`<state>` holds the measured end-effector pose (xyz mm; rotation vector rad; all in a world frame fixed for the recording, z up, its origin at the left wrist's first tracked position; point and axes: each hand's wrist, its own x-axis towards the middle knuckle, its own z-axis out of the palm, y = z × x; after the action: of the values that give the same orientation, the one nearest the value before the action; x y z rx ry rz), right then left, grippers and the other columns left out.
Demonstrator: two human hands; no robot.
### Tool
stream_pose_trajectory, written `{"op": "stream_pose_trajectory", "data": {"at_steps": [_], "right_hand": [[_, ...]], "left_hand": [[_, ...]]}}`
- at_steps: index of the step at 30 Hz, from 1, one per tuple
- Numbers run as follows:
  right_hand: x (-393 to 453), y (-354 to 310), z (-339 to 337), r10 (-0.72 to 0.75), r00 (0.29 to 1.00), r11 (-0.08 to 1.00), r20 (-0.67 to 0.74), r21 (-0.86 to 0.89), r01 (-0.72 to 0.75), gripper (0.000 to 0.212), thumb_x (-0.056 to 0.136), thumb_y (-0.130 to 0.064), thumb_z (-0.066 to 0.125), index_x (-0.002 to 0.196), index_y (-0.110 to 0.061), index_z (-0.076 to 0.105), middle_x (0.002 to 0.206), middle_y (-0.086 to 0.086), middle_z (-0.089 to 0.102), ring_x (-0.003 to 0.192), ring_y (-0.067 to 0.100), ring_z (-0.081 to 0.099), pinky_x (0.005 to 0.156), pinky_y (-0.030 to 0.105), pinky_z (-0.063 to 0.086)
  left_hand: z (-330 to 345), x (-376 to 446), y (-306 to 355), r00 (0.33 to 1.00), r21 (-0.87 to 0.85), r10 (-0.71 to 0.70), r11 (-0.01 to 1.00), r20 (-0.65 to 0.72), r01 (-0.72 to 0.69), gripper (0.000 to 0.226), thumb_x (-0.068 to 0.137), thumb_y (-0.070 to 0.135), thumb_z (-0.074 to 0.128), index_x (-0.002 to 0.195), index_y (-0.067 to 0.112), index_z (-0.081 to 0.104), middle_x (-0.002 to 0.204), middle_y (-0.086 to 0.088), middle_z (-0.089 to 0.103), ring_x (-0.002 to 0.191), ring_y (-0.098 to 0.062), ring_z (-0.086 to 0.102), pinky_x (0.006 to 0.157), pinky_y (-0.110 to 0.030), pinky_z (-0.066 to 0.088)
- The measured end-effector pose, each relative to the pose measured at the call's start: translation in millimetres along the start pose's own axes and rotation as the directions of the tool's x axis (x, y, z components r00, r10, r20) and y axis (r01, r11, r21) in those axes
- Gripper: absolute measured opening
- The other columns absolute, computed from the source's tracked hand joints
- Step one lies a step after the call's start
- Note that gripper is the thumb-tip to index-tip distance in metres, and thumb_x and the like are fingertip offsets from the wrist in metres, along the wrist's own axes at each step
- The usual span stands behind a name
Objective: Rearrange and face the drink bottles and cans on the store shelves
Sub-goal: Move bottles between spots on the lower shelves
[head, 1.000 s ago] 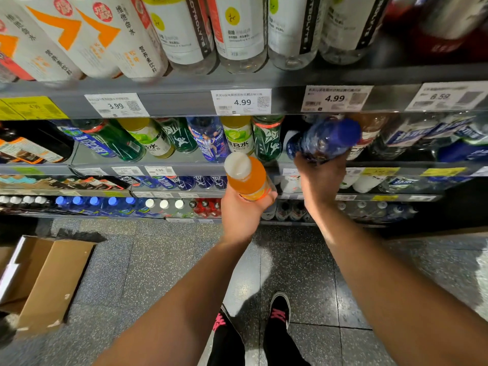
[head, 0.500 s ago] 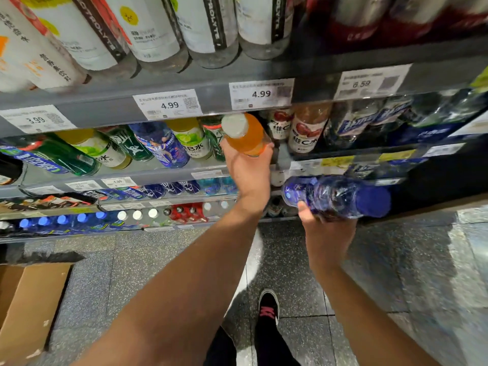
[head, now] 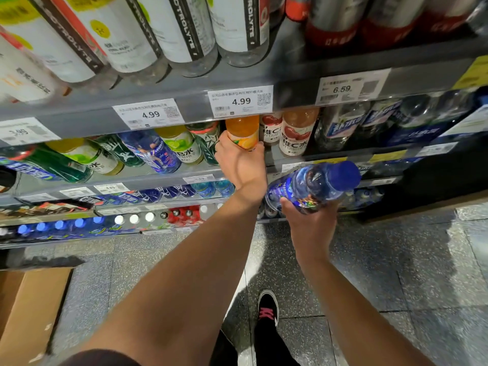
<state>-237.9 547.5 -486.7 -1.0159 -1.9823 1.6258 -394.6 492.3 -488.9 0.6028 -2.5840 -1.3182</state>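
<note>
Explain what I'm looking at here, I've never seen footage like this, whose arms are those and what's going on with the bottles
There is no machine here. A person wears a wide-angle camera on their head, so this one picture looks forward and down along their own arms at store shelves; the lens bends the edges.

The left hand is wrapped around an orange drink bottle and has it on the second shelf, in the row beside a red-labelled bottle. The right hand holds a blue bottle on its side, in front of the shelves, blue cap pointing right.

Price tags run along the shelf edges. Below are a grey tiled floor, one dark shoe and a cardboard box at left.
</note>
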Motion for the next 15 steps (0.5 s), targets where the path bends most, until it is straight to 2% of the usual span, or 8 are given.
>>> {"op": "stream_pose_trajectory", "data": {"at_steps": [3, 6, 9, 11, 13, 15], "right_hand": [[1, -1, 4, 0.041, 0.999, 0.999, -0.009, 0.003, -0.041, 0.069, 0.066, -0.032, 0.084, 0.126, -0.03, 0.051, 0.117, -0.008, 0.067, 0.104, 0.013, 0.067, 0.092, 0.04, 0.057], [-3, -6, 12, 0.068, 0.998, 0.997, -0.004, -0.023, -0.068, 0.07, 0.061, -0.041, 0.082, 0.124, -0.029, 0.056, 0.114, -0.01, 0.068, 0.1, 0.01, 0.068, 0.09, 0.038, 0.057], [-13, -9, 25, -0.039, 0.999, 0.998, 0.005, -0.05, 0.039, 0.065, 0.064, -0.033, 0.086, 0.12, -0.01, 0.062, 0.11, -0.007, 0.069, 0.1, 0.004, 0.068, 0.092, 0.02, 0.053], [-22, -12, 36, -0.05, 0.997, 0.997, 0.053, -0.048, 0.053, 0.06, 0.069, -0.025, 0.089, 0.116, 0.001, 0.062, 0.107, -0.002, 0.07, 0.098, 0.005, 0.068, 0.089, 0.017, 0.053], [-40, -16, 54, -0.113, 0.992, 0.991, 0.059, -0.072, 0.117, 0.06, 0.068, -0.019, 0.089, 0.116, 0.002, 0.06, 0.111, 0.0, 0.066, 0.099, 0.007, 0.064, 0.096, 0.011, 0.046], [-59, -24, 75, -0.151, 0.985, 0.983, 0.083, -0.093, 0.159, 0.067, 0.064, -0.009, 0.091, 0.121, 0.001, 0.057, 0.113, -0.007, 0.059, 0.103, 0.007, 0.058, 0.097, -0.001, 0.033]], "left_hand": [[-6, -9, -13, 1.0, -0.06, 0.008, 0.998, -0.022, -0.01, 0.072, 0.064, 0.021, 0.089, 0.127, 0.011, 0.054, 0.118, -0.008, 0.061, 0.112, -0.025, 0.056, 0.095, -0.032, 0.041], [-20, -13, -35, 1.0, -0.117, 0.031, 0.993, -0.001, -0.031, 0.064, 0.066, 0.024, 0.088, 0.119, 0.015, 0.053, 0.113, -0.004, 0.061, 0.105, -0.022, 0.059, 0.096, -0.035, 0.048], [-42, -2, -64, 0.997, -0.262, 0.067, 0.964, 0.048, -0.052, 0.052, 0.069, 0.034, 0.083, 0.108, 0.027, 0.049, 0.104, -0.004, 0.061, 0.097, -0.025, 0.063, 0.092, -0.048, 0.052], [-62, 7, -81, 0.996, -0.316, 0.059, 0.948, 0.07, -0.034, 0.044, 0.072, 0.035, 0.078, 0.105, 0.029, 0.049, 0.102, -0.007, 0.062, 0.095, -0.028, 0.062, 0.093, -0.052, 0.051], [-88, 18, -93, 0.997, -0.338, 0.051, 0.941, 0.064, -0.026, 0.04, 0.075, 0.03, 0.077, 0.105, 0.027, 0.051, 0.102, -0.009, 0.062, 0.094, -0.027, 0.061, 0.093, -0.051, 0.05], [-119, 29, -103, 0.997, -0.34, 0.049, 0.94, 0.062, -0.025, 0.036, 0.076, 0.031, 0.076, 0.102, 0.025, 0.054, 0.095, -0.005, 0.062, 0.083, -0.02, 0.059, 0.084, -0.043, 0.052]]}}
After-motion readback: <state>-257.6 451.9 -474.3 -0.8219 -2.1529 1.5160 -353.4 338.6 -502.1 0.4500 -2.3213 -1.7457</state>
